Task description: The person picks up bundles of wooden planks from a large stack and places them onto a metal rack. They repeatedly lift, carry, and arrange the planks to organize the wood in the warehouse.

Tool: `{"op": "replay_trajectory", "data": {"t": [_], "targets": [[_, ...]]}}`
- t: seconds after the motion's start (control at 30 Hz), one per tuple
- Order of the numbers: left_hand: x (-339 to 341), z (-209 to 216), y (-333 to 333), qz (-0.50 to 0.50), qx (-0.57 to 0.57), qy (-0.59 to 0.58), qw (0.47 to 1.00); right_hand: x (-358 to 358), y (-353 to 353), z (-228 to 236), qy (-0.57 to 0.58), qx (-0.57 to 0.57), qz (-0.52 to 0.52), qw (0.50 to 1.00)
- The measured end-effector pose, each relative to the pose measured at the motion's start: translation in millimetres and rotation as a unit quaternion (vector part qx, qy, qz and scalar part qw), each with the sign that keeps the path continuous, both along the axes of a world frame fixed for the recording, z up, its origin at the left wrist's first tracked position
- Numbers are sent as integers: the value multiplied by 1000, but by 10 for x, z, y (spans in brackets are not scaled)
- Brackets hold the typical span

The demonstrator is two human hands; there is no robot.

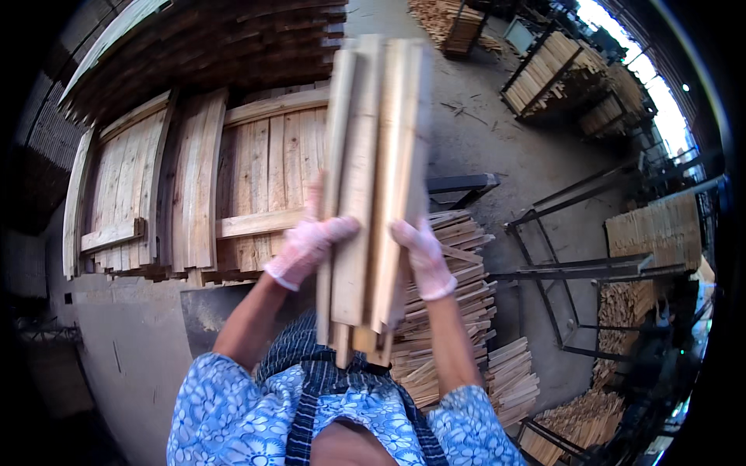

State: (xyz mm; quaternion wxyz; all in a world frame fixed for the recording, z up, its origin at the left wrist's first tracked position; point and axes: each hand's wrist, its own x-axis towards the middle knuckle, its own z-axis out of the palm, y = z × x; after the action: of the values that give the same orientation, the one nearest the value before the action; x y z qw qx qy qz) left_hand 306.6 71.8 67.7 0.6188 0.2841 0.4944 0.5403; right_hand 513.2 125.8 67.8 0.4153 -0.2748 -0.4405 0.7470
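Observation:
A bundle of several pale wooden boards [357,179] is held lengthwise in front of me, its near end close to my apron. My left hand [311,241], in a whitish glove, grips the bundle's left side with the thumb on top. On the right side my gloved right hand [422,256] grips it too, thumb over the edge. The fingers of both hands are partly hidden behind the boards. To the left lies a stack of boards [194,179], with crosswise and lengthwise pieces on top. The bundle's far end is blurred.
Loose wooden strips [458,303] are piled to the right, behind my right arm. Dark metal frames [552,268] stand farther right. Racks of cut wood [544,74] stand at the far right. A large dark stack of boards [210,54] rises at the far left. The floor [466,140] is grey.

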Motion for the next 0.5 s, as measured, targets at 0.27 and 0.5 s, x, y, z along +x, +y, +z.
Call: {"op": "replay_trajectory", "data": {"t": [0.27,0.5], "targets": [[-1460,-297,354,80,-135,447,881,-1649,519,-375,-279,96,73,953],[-2599,-1388,33,-75,132,596,788,-1499,648,-1026,-384,211,-37,898]]}}
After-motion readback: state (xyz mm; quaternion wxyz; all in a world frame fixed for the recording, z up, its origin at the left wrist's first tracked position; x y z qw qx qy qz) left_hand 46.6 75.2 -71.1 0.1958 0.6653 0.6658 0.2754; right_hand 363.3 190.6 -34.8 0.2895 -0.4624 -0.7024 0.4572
